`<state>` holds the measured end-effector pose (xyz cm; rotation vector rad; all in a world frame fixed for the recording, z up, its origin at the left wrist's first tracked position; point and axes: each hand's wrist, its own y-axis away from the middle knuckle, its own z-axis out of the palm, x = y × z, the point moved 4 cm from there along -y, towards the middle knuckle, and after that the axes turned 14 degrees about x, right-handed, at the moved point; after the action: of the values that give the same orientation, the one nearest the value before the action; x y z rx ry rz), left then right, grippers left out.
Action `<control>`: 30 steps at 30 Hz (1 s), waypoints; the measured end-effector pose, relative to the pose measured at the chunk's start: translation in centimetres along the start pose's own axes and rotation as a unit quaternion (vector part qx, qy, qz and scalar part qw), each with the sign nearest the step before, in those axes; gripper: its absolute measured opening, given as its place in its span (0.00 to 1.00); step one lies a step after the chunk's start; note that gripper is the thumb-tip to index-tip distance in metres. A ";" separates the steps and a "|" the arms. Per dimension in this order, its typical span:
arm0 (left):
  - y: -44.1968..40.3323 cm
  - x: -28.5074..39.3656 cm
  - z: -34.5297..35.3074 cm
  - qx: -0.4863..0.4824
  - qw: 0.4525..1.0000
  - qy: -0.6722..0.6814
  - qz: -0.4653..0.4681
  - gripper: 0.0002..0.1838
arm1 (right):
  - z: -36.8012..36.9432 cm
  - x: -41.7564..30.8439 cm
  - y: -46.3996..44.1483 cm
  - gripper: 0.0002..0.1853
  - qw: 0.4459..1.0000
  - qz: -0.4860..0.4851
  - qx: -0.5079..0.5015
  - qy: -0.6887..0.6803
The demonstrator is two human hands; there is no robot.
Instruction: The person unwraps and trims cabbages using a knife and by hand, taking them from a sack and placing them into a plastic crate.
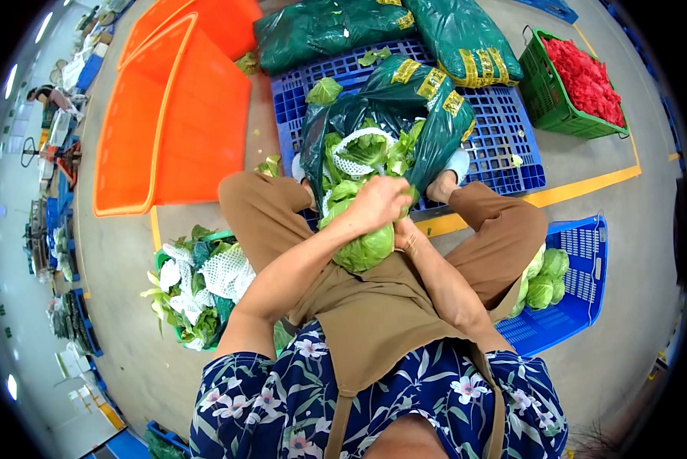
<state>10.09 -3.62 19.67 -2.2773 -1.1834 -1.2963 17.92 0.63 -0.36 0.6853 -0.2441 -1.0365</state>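
Note:
A pale green cabbage lies at my lap, between my knees. My left hand is closed above its top; a small pale blurred thing shows at the fingers, too unclear to name. Against the cabbage's right side, my right hand grips it, its fingers partly hidden. Just beyond is an opened dark green plastic bag holding more cabbages and loose leaves. One cabbage in it wears a white foam net.
Filled green bags lie on a blue pallet. Orange bins stand left. A basket of leaves and white nets sits by my left knee. Right are a blue crate with cabbages and a green crate of red material.

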 end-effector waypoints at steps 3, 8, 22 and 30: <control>-2.1 -2.4 -1.8 0.121 0.925 0.307 -0.189 0.06 | 2.6 0.0 1.7 0.27 1.000 -0.004 -0.004 0.006; -5.0 -9.2 -7.8 0.348 0.833 0.359 -0.235 0.05 | 3.1 0.0 2.2 0.30 0.989 0.050 -0.092 -0.108; 4.7 2.5 -5.3 0.089 0.961 -0.109 0.240 0.39 | 2.8 -2.0 -0.1 0.32 0.986 -0.117 -0.080 -0.086; -0.2 6.2 -6.9 0.337 0.923 -0.016 0.185 0.08 | 5.4 -4.9 6.4 0.29 0.978 -0.007 -0.074 -0.195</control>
<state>7.48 -4.17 28.59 -1.8736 -0.9436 -0.5856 17.26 4.74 8.43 0.3450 -0.4980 -1.1856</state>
